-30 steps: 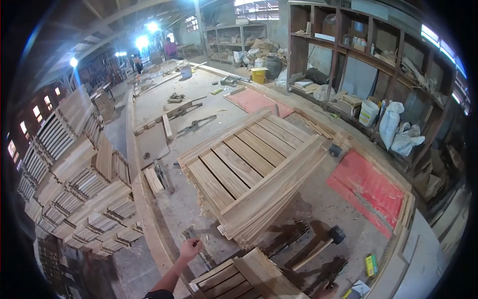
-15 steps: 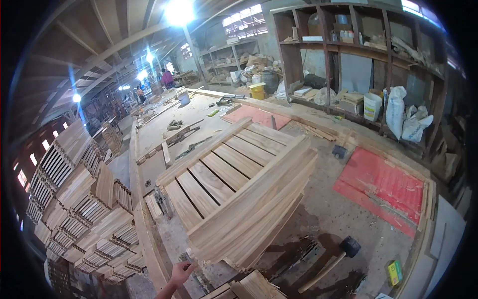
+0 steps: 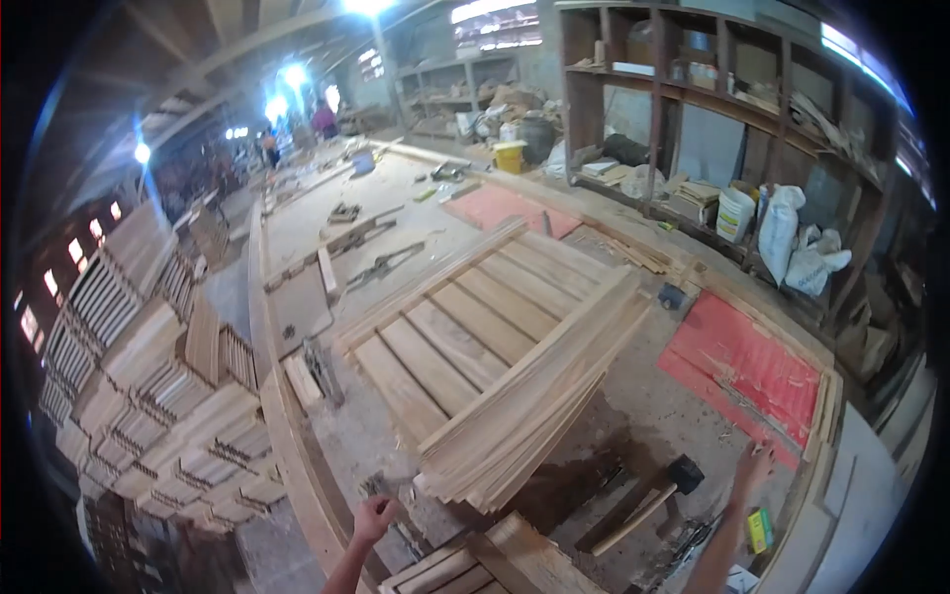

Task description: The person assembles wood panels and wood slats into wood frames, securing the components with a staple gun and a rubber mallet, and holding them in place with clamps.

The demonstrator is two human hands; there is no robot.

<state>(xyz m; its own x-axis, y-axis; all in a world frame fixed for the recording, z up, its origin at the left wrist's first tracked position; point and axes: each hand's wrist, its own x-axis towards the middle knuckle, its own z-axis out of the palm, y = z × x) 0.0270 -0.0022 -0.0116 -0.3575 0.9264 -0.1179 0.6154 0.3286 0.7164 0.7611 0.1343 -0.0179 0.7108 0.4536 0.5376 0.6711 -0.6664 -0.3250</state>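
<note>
My left hand (image 3: 376, 517) hovers at the lower middle, fingers curled together, beside the near corner of a stack of slatted wooden panels (image 3: 465, 337). Whether its fingers pinch anything is too small to tell. On the right, my right hand (image 3: 757, 460) reaches over the lower edge of a red sheet (image 3: 747, 361); its fingers are blurred. Between the hands lies a mallet with a black head (image 3: 685, 474) and a wooden handle. A yellow-green box (image 3: 759, 532) is just below my right hand. More slatted wood (image 3: 515, 559) shows at the bottom edge.
Tall stacks of slatted panels (image 3: 163, 396) stand left of the table's wooden edge (image 3: 287, 450). Shelves (image 3: 668, 94) with a white bucket (image 3: 734, 214) and sacks (image 3: 782, 233) line the right back. A yellow bucket (image 3: 509, 156) stands farther off. People are in the far background.
My right hand has come into view at the right. My left hand is slightly higher in the view. The camera view has shifted, and the panel stack appears farther right.
</note>
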